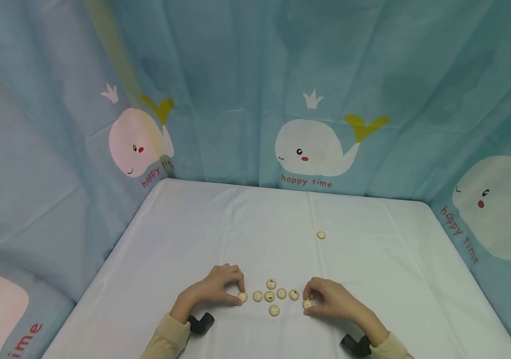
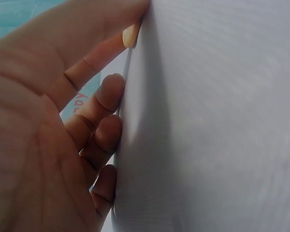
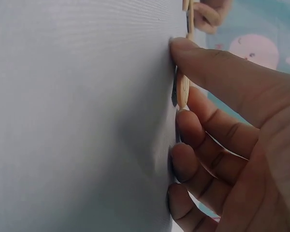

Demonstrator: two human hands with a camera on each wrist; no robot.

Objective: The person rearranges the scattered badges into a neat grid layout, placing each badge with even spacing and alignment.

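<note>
A blue curtain [image 1: 246,75] printed with white whales hangs round three sides of the tabletop [image 1: 219,224], which is covered in a plain white cloth.

Both hands rest on the near part of the tabletop, at either end of a cluster of small round wooden discs. The left hand [image 1: 212,290] has its fingers curled down, and its grip is closed on the leftmost disc [image 1: 242,297], pinched between thumb and forefinger; in the left wrist view only a sliver of that disc [image 2: 130,35] shows at the fingertip, with the other fingers [image 2: 108,94] bent against the cloth. The right hand [image 1: 334,298] is curled the same way, its grip closed on the rightmost disc [image 1: 307,303]; the right wrist view shows this disc [image 3: 182,89] edge-on, held between the thumb above and the forefinger below, touching the cloth.

Between the two hands lie five more discs [image 1: 269,296]: three in a row, one just behind and one just in front. A single disc [image 1: 321,235] lies well apart, farther back on the tabletop.

A dark wrist mount [image 1: 200,323] shows by each sleeve.
</note>
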